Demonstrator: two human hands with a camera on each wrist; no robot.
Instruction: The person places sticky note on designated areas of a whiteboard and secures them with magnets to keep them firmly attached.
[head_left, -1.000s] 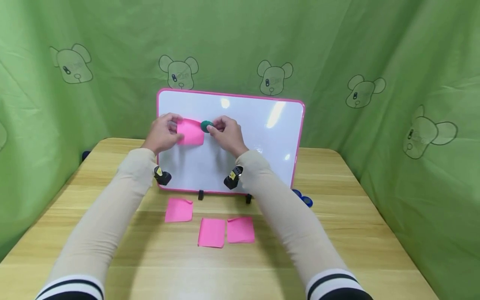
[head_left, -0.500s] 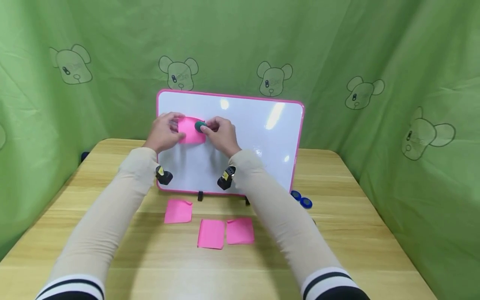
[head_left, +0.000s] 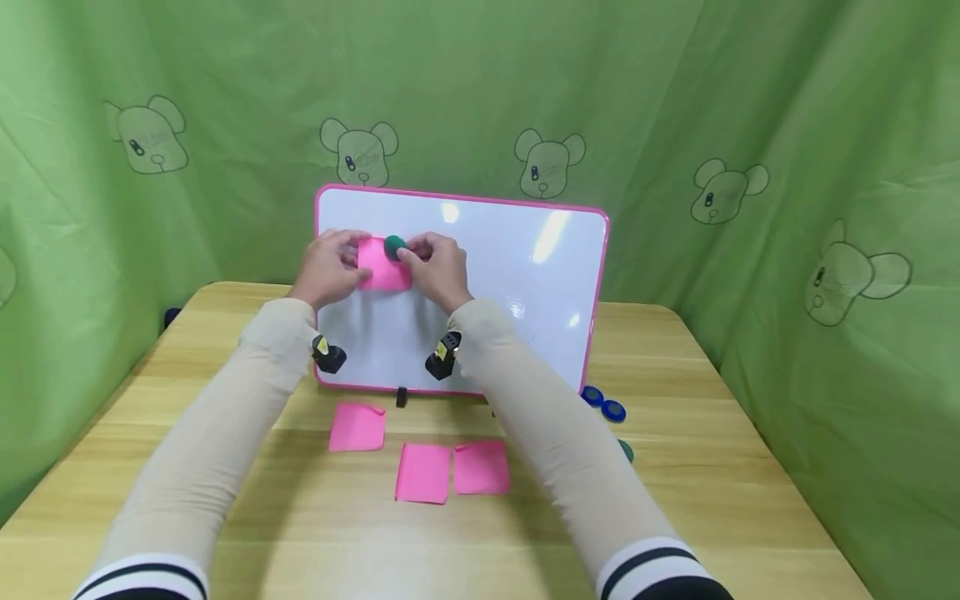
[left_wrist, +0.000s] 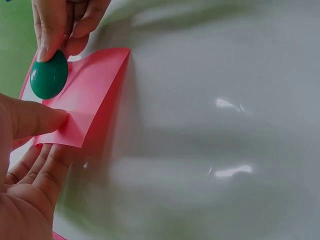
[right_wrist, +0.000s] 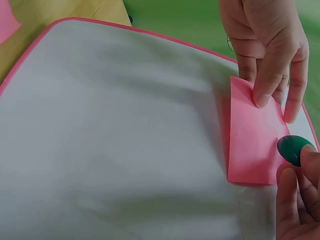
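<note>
A pink sticky note [head_left: 386, 275] is at the upper left of a white, pink-rimmed whiteboard [head_left: 517, 292]. My left hand [head_left: 327, 268] pinches its left edge between thumb and fingers. In the left wrist view the note [left_wrist: 92, 95] is bowed, one edge standing off the board. My right hand [head_left: 441, 268] holds a round green magnet [head_left: 393, 247] between thumb and fingers, over the note's upper part. The right wrist view has the magnet [right_wrist: 292, 149] tilted at the note's edge; whether it touches the board I cannot tell.
Three pink notes lie on the wooden table before the board: one at left [head_left: 357, 427], two side by side, including the middle note [head_left: 422, 473]. Right of the board lie two blue magnets [head_left: 603, 403]. A green disc [head_left: 626, 451] is partly hidden by my right sleeve.
My right hand has moved left with the green magnet, from beside the note's right edge to over its upper part. The left hand keeps its grip, nearly unmoved.
</note>
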